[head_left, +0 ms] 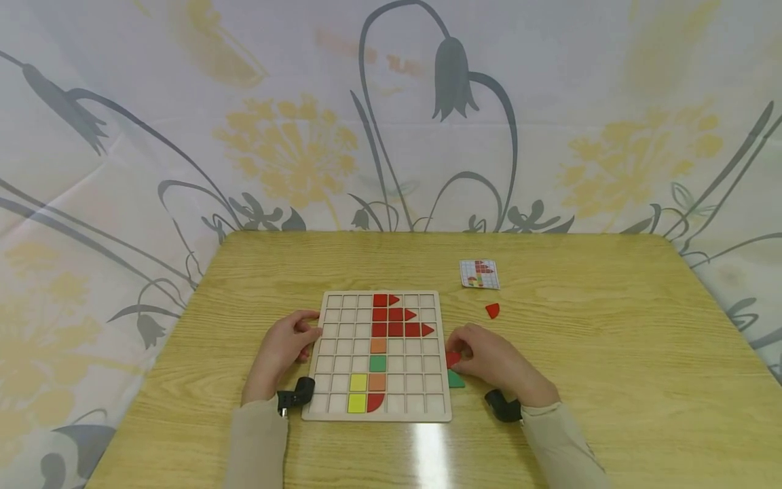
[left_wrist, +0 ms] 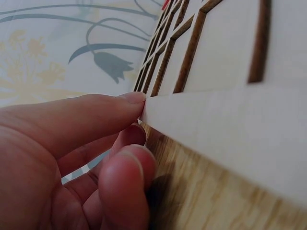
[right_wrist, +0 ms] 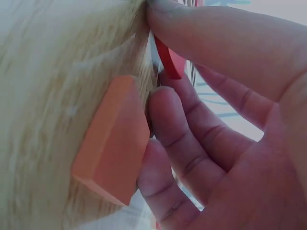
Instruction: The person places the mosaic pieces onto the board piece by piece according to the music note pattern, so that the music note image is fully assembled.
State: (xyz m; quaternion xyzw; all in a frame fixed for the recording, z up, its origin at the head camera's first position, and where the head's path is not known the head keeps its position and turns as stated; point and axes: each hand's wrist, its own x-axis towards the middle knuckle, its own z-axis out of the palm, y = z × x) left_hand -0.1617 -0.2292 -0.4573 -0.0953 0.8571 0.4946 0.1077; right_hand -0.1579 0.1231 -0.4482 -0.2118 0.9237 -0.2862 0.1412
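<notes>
A square wooden grid board [head_left: 412, 385] lies on the table with red, orange, green and yellow tiles in some cells. My left hand [head_left: 286, 348] touches the board's left edge, thumb tip right at the rim in the left wrist view and the other fingers bent beside it. At the board's right side, my right hand [head_left: 491, 360] pinches a red tile [right_wrist: 176, 64] between thumb and fingers; part of the tile is covered. Just below those fingertips lies a green tile [head_left: 455, 379]. An orange tile [right_wrist: 117, 143] sits close by the fingers in the right wrist view.
A small pattern card [head_left: 479, 274] lies beyond the board to the right, showing a coloured grid picture. Near it rests a red quarter-circle tile [head_left: 493, 310]. The wooden table [head_left: 611, 305] ends at a flower-print curtain [head_left: 537, 170] behind.
</notes>
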